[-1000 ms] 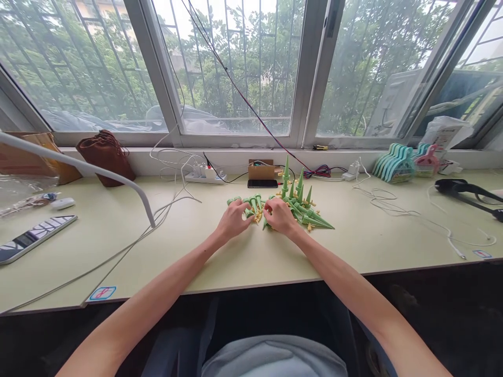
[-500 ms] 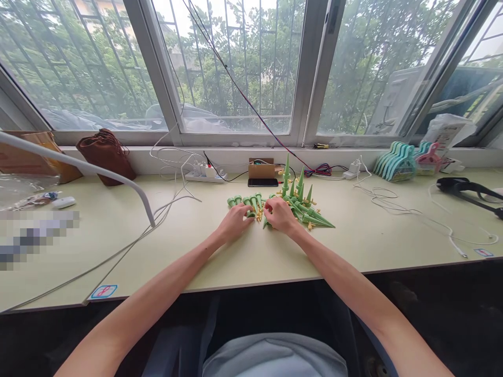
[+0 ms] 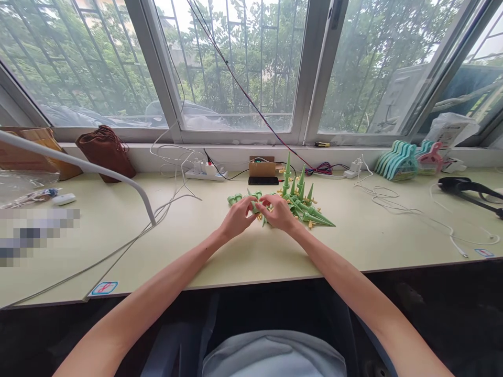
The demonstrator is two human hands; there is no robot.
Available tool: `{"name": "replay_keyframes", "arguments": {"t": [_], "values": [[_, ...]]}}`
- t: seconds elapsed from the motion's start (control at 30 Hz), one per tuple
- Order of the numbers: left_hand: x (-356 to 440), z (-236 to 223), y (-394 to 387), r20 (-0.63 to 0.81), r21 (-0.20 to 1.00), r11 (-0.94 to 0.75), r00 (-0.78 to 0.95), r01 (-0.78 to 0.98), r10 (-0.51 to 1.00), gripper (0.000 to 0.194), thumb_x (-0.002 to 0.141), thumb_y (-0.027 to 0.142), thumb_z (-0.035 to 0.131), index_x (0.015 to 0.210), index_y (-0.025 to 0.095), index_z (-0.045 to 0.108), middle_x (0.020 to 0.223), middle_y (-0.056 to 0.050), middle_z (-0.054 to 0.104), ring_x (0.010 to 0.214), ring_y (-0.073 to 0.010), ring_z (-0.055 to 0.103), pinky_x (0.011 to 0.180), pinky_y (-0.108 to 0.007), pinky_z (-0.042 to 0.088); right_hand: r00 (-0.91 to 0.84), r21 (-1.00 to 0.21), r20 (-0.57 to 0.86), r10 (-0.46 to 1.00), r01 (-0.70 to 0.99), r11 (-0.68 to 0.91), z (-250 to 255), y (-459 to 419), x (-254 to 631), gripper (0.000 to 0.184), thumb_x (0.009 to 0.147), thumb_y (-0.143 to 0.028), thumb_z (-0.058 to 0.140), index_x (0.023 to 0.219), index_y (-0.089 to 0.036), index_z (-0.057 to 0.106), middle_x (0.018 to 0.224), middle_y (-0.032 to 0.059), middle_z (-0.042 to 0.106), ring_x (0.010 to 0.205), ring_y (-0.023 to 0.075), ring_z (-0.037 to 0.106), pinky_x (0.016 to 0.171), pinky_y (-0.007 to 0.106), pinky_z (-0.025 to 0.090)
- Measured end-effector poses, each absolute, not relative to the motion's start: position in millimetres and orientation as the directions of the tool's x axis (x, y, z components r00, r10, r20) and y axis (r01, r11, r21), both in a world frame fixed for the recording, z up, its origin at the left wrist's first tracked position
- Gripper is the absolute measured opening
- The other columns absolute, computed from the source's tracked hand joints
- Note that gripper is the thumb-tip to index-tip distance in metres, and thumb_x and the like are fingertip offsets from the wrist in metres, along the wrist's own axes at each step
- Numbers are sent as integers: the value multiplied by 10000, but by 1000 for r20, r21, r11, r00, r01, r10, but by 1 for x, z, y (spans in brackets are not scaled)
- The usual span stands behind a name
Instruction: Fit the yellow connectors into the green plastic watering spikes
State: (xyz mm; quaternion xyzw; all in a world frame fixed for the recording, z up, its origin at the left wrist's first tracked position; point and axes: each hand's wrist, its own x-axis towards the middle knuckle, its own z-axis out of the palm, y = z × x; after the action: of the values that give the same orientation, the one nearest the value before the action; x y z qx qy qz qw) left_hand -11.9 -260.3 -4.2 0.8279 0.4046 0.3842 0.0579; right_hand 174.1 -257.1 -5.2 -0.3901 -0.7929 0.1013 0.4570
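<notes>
My left hand (image 3: 237, 217) is closed around a green plant-watering spike (image 3: 254, 208), tilted, with its tip showing above the fingers. My right hand (image 3: 276, 211) meets it with thumb and fingers pinched at the spike; whatever small piece lies in that pinch is hidden. Several loose green spikes (image 3: 234, 199) lie just behind my left hand. To the right of my right hand is a pile of green spikes (image 3: 314, 215), some fitted with yellow valves (image 3: 310, 224). A few spikes (image 3: 287, 175) stand upright at the pile's back.
Behind the hands, a phone (image 3: 263, 180) lies before a small cardboard box (image 3: 262, 167). A power strip (image 3: 206, 170) and white cables (image 3: 173, 199) are to the left. Hangers (image 3: 396, 161) and black glasses (image 3: 467, 191) sit at the right of the table (image 3: 251, 256).
My left hand has lifted a green spike from among the others and turned it. My right hand has come left and up from the yellow pieces to meet it.
</notes>
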Motion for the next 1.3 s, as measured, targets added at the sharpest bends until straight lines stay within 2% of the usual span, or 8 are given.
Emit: {"name": "replay_keyframes", "arguments": {"t": [0.17,0.47,0.63,0.9,1.3], "values": [[-12,-5,-261,584,407,-688,408,601,702,255,845,216,597,1097,212,563,836,-1,593,649,-130,502,667,-257,443,-314,-520,614,724,529,671,-5,-257,175,269,920,-427,636,1003,-177,691,878,48,713,865,192,613,883,323,416],[-9,-5,-264,542,432,-717,478,547,691,355,799,127,555,1139,231,555,830,6,589,656,-134,524,664,-262,463,-357,-531,535,765,562,634,-5,-260,173,155,830,-299,724,928,-180,705,845,29,703,857,190,603,886,335,401],[-9,-3,-264,539,466,-716,475,520,696,363,814,195,606,1166,225,519,844,10,606,670,-131,555,673,-267,478,-334,-560,545,769,538,630,-6,-258,173,223,813,-285,721,1004,-171,700,857,42,713,871,201,626,878,343,435],[-14,-1,-261,533,499,-690,442,524,721,445,798,341,716,1187,225,534,1008,-47,641,698,-125,590,633,-258,497,-318,-636,514,796,481,603,-5,-259,174,364,794,-236,696,1151,-173,667,939,57,744,892,201,683,870,336,492],[-12,0,-262,516,506,-686,454,522,726,471,803,367,733,1200,225,522,1019,-46,641,706,-129,599,635,-265,496,-312,-678,491,813,450,582,-3,-260,174,382,801,-240,702,1173,-166,661,944,65,763,888,208,710,861,335,507]]}}
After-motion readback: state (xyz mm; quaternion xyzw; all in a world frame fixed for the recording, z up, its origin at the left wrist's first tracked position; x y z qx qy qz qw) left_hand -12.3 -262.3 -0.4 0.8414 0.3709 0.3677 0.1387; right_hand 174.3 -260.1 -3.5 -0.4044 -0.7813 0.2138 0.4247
